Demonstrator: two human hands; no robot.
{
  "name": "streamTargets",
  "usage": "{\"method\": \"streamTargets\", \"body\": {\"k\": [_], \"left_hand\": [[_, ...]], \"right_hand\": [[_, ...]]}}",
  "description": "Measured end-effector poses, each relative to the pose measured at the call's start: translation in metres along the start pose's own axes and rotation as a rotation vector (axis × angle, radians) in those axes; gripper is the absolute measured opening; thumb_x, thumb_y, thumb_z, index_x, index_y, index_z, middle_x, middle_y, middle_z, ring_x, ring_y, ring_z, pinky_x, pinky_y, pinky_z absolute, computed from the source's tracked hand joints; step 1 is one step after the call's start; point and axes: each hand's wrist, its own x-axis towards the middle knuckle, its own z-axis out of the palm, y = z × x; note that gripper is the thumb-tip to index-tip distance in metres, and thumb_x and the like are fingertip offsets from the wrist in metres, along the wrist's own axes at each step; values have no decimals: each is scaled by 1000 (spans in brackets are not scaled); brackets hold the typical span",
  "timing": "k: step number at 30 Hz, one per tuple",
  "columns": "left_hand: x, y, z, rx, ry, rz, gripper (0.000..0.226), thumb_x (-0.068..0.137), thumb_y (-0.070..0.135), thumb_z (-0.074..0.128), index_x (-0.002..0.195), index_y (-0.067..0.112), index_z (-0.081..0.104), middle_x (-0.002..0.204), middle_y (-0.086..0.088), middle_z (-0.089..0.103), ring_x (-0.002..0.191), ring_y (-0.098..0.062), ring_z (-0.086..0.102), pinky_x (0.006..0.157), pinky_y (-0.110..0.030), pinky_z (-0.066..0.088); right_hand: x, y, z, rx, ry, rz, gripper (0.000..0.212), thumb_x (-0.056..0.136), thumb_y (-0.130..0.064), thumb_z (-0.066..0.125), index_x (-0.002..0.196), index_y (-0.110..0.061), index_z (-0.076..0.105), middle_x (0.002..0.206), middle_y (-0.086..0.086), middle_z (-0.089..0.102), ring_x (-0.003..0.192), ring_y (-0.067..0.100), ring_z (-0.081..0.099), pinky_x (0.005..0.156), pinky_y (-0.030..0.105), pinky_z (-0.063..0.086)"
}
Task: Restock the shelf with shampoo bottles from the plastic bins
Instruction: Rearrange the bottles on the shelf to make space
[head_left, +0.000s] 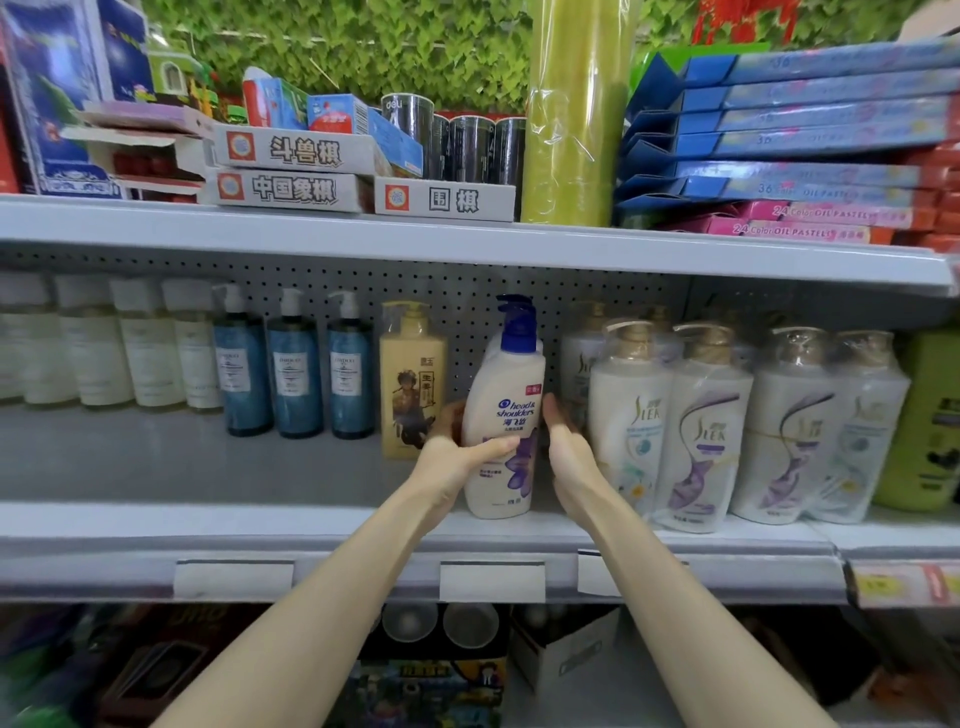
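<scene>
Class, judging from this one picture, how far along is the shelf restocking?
Done: blue bottles and white bottles already line the shelf. In hand: the left hand steadies a Head & Shoulders bottle; the right hand is open beside it. Left: bare shelf space; bins unseen.

Both bare arms reach forward; the left hand (457, 460) curls in a grip (thumb in front), the right hand (569, 447) flat, fingers spread.
</scene>
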Motion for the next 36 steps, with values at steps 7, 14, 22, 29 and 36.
{"method": "streamTargets", "body": {"k": [7, 14, 22, 29, 36], "left_hand": [[-5, 0, -10, 32, 11, 46, 43, 79, 9, 73, 118, 16, 55, 109, -1, 69, 97, -12, 66, 76, -24, 52], [-7, 3, -5, 70, -26, 46, 35, 86, 10, 67, 118, 18, 55, 105, 8, 68, 92, -3, 65, 66, -13, 52], [-7, 4, -3, 98, -41, 16, 41, 87, 13, 66, 125, 16, 53, 120, -2, 66, 105, -12, 64, 82, -25, 52], [-13, 4, -1, 125, 36, 6, 53, 86, 26, 69, 133, 16, 49, 124, -1, 64, 105, -9, 62, 81, -20, 50], [-2, 16, 17, 7, 171, -176, 63, 94, 60, 37, 142, 19, 38, 139, -2, 50, 124, -20, 48, 112, -42, 32]], "right_hand": [[-3, 1, -1, 7, -24, 0, 45, 103, -45, 29, 115, -11, 56, 90, 5, 69, 81, 19, 66, 72, 29, 53], [-11, -2, -1, -35, -39, 18, 66, 101, -51, 26, 117, 5, 58, 79, 19, 62, 50, 22, 56, 51, 29, 45], [-20, -10, -2, -35, -14, 24, 62, 102, -49, 25, 108, 0, 62, 105, 29, 67, 91, 45, 65, 82, 45, 55], [-15, -6, -5, -9, -60, 29, 49, 103, -46, 27, 89, -15, 63, 95, 12, 68, 76, 19, 66, 64, 27, 52], [-10, -8, 1, 81, -32, 82, 58, 99, -56, 23, 86, -18, 65, 114, 20, 68, 97, 37, 66, 96, 46, 49]]}}
